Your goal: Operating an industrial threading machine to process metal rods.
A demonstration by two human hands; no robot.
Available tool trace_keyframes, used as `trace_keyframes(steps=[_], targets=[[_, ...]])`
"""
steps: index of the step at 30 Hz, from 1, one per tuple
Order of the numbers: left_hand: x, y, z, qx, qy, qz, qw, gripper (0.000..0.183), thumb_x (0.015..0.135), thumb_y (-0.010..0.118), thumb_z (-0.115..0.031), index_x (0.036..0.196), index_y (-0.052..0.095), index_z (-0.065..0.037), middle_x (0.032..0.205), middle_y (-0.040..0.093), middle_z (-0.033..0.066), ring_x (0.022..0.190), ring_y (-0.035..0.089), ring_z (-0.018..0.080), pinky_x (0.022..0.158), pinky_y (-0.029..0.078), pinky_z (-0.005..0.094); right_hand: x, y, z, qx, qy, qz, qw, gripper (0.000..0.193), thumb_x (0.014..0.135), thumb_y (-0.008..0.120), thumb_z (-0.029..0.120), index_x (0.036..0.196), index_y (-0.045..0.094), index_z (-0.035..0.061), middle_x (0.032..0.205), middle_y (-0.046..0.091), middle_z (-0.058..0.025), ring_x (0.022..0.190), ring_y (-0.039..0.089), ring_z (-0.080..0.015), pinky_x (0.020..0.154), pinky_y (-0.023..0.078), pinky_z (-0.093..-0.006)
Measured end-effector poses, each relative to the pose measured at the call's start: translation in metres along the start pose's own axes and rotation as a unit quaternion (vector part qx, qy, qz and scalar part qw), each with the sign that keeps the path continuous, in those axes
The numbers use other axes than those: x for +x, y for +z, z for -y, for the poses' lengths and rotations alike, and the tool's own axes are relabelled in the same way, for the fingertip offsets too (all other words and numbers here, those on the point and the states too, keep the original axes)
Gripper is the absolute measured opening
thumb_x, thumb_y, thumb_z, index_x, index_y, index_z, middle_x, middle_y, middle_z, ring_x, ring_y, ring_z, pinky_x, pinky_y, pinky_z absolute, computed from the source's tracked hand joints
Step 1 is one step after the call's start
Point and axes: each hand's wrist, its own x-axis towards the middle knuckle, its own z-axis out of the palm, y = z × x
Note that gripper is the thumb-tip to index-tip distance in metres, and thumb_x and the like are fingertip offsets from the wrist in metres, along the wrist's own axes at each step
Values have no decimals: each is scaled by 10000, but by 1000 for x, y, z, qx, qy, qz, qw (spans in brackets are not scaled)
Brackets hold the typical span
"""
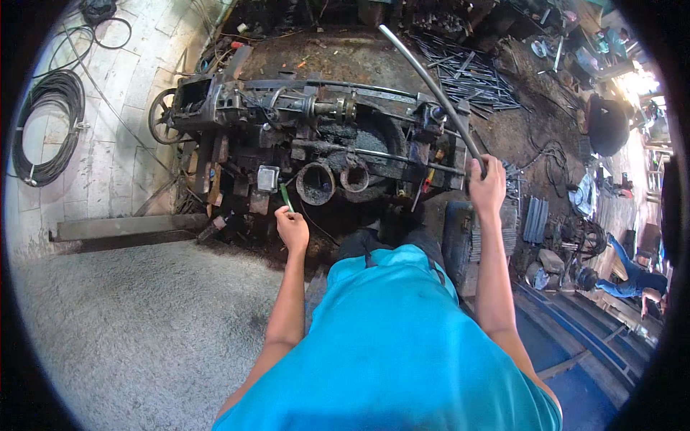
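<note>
My right hand [488, 187] is closed around the lower end of a long metal rod [430, 82], which slants up and to the left over the machine's right end. In my left hand [293, 230], the fingers pinch a slim green stick-like tool [286, 195]; its exact kind is unclear. Just beyond that tool sits a small clear square container [267, 178]. To its right stand two round open cans, a larger can [315, 201] and a smaller can [354, 188]. Behind them stretches a dark, greasy lathe-like machine [295, 106] with metal shavings in its bed.
Many loose metal rods [471, 75] lie heaped on the floor at the far right. More rods [496, 241] are stacked beside my right forearm. A handwheel [162, 116] juts from the machine's left end. Coiled black cable [44, 133] lies far left. Another person [632, 279] is at the right.
</note>
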Motion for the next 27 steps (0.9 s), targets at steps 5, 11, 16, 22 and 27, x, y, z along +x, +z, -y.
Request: trace_keyframes(steps=[5, 11, 16, 22, 27], targets=[[2, 11, -17, -64, -17, 16, 998, 259, 848, 583, -43, 1095, 513, -12, 880, 625, 145, 837, 617, 280, 788, 473, 381, -59, -7, 10, 43, -139, -76, 987, 227, 821, 643, 122, 1026, 598, 36, 994, 615, -143, 937, 578, -326, 848, 440, -407], [-17, 31, -48, -99, -25, 29, 994, 283, 839, 591, -40, 1113, 523, -20, 902, 635, 114, 845, 624, 239, 802, 481, 357, -101, 100, -52, 200, 140, 286, 927, 159, 852, 607, 133, 970, 641, 32, 876, 673, -194, 846, 661, -350, 763, 516, -400], [-44, 43, -40, -80, 17, 40, 996, 268, 836, 591, -41, 1096, 529, -21, 872, 655, 145, 850, 645, 300, 788, 488, 402, -74, 163, -77, 69, 274, 263, 922, 379, 872, 589, 397, 1016, 642, 51, 983, 676, -237, 1002, 637, -391, 863, 494, -454], [-75, 27, -11, -72, -67, 43, 994, 261, 904, 589, -119, 1141, 538, -23, 884, 658, 85, 769, 641, 181, 728, 500, 318, -58, 172, -47, -14, 308, 280, 909, 434, 882, 561, 396, 1109, 571, 27, 1109, 637, -247, 1055, 613, -417, 892, 488, -496], [-86, 13, 39, -22, -93, 20, 995, 303, 911, 595, -181, 1169, 540, -30, 953, 678, 92, 736, 647, 167, 679, 509, 316, -58, 181, -43, -34, 294, 289, 911, 442, 874, 586, 377, 1128, 562, 17, 1124, 635, -235, 1056, 618, -405, 894, 491, -490]])
